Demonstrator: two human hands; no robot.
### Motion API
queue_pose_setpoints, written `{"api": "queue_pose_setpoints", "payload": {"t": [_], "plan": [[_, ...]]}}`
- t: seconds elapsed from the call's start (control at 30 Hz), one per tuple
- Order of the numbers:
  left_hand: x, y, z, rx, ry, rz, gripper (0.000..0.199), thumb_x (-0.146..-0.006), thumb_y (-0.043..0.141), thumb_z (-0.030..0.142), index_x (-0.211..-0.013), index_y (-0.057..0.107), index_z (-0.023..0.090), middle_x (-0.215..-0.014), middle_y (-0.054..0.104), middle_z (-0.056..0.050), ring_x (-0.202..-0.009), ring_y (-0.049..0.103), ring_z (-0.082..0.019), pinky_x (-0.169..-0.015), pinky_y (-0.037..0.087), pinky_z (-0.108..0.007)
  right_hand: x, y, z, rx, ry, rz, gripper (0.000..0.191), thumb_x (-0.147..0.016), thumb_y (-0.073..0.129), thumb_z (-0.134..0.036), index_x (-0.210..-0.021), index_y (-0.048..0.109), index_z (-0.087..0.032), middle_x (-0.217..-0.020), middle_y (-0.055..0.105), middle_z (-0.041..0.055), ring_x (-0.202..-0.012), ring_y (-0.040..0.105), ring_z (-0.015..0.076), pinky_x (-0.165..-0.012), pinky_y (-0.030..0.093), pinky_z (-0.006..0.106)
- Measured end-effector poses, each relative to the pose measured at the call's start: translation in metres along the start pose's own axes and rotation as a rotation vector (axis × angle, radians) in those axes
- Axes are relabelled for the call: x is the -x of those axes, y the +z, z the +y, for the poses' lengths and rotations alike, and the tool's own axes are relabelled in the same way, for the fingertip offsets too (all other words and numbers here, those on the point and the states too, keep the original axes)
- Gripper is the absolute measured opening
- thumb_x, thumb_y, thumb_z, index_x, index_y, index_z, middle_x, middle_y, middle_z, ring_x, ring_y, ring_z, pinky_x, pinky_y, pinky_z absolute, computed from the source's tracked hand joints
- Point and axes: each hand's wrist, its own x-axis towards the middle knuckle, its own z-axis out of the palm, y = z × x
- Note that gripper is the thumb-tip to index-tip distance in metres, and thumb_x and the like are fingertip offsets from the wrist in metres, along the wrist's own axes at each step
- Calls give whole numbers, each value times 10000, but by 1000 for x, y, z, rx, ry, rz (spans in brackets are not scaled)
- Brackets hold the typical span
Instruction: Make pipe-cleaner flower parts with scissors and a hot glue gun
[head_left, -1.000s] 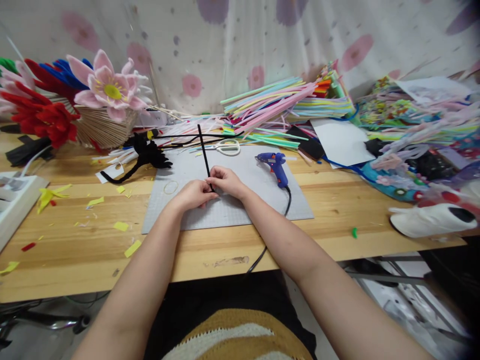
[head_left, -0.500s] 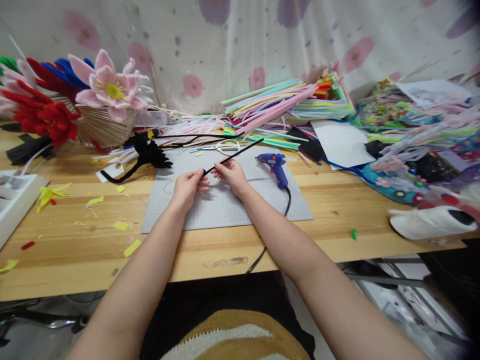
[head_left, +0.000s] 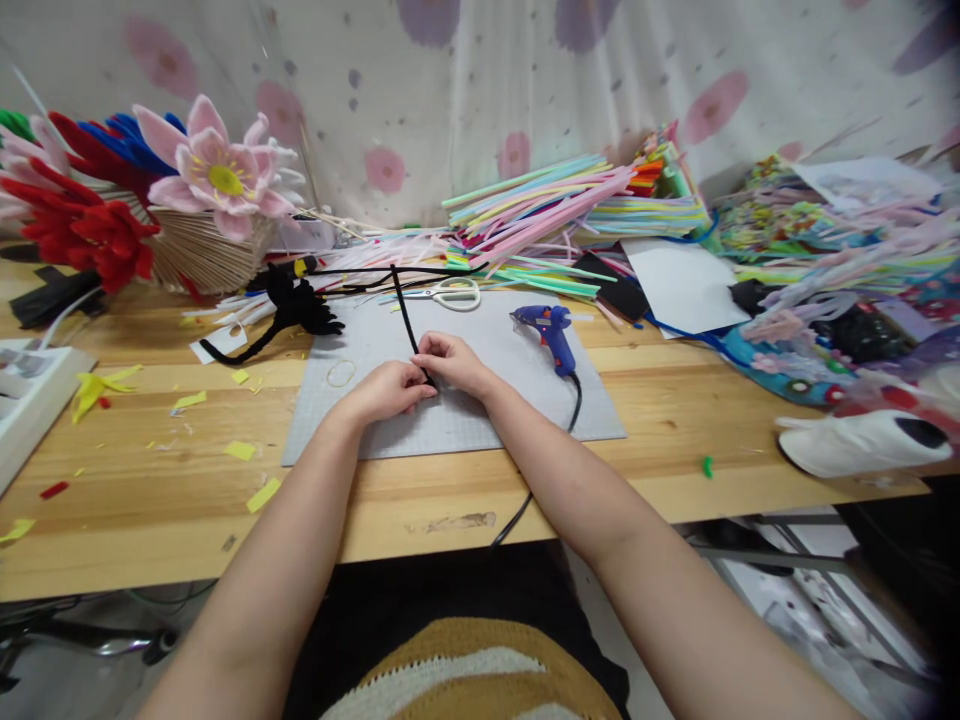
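A black pipe cleaner rises from between my fingers and leans away to the upper left. Its lower end is pinched by my left hand, partly hidden behind the fingertips. Just above, my right hand pinches the same pipe cleaner, so both hands touch or nearly touch. They are over a grey cutting mat. Beyond the hands lie white-handled scissors. A blue glue gun rests on the mat to the right. On the left sits a black fuzzy piece with a curved stem.
Bundles of pastel pipe cleaners are heaped at the back. Fuzzy flowers stand back left, above a white power strip. Yellow scraps dot the wooden table. The glue gun's cord runs over the front edge.
The pipe cleaner has swung from pointing upper right to pointing upper left. My hands have come together, the left one shifting right and slightly down.
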Motion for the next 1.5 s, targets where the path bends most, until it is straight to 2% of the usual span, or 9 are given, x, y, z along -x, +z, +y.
{"api": "queue_pose_setpoints", "payload": {"t": [0.1,0.2,0.3,0.4,0.47,0.53,0.83,1.13,1.5], "plan": [[0,1,1,9,-8,-8,287,-711,567,363,-490,523,186,-421,547,10,-379,420,-96,-431,291,-234,1,1,-2,-14,-1,-38,258,-648,647,-358,-639,467,-173,-527,468,-67,-474,419,60,-457,314,199],[-1,6,2,136,-56,59,279,-685,606,349,-493,505,174,-412,522,6,-366,419,-89,-399,291,-219,0,0,-4,-46,4,2,283,-646,656,-384,-650,463,-177,-520,477,-68,-472,428,58,-452,317,194],[-5,9,5,465,-92,176,214,-643,657,342,-671,569,149,-589,597,-15,-488,549,-115,-409,386,-200,-3,-2,-3,-121,15,132,321,-662,648,-425,-672,432,-188,-510,501,-69,-455,441,55,-447,330,186],[-8,8,8,862,-124,328,367,-636,667,415,-866,574,145,-823,625,-45,-640,630,-149,-480,497,-241,-7,-5,-1,-194,32,283,342,-668,647,-449,-700,427,-190,-553,561,-50,-456,471,53,-434,346,176],[-10,7,8,1061,-159,431,399,-649,654,463,-863,558,139,-834,615,-45,-643,638,-150,-510,524,-265,-8,-6,-1,-224,44,336,343,-662,658,-447,-725,445,-185,-583,589,-36,-466,493,56,-417,346,170],[-11,6,8,1150,-183,505,387,-656,660,460,-822,550,129,-780,606,-37,-618,633,-140,-522,530,-262,-9,-6,-1,-247,51,350,341,-656,670,-434,-740,461,-179,-598,607,-24,-475,512,60,-407,349,167],[-13,13,8,1027,-231,602,219,-683,671,290,-672,568,98,-615,602,-21,-545,601,-101,-512,508,-222,-9,-5,-3,-250,69,355,330,-666,676,-425,-750,473,-178,-624,633,-15,-488,539,60,-405,354,158],[-8,10,8,779,-268,331,216,-574,731,254,-573,577,102,-497,598,-36,-449,565,-111,-486,466,-226,-8,-4,1,-160,24,365,319,-673,645,-431,-679,435,-191,-494,524,-69,-427,438,41,-434,336,174],[-6,7,8,654,-254,325,216,-582,710,278,-526,567,127,-450,577,-32,-424,543,-112,-451,432,-218,-6,-3,1,-137,8,359,326,-672,624,-426,-657,394,-196,-497,493,-71,-460,433,51,-466,328,183]]}}
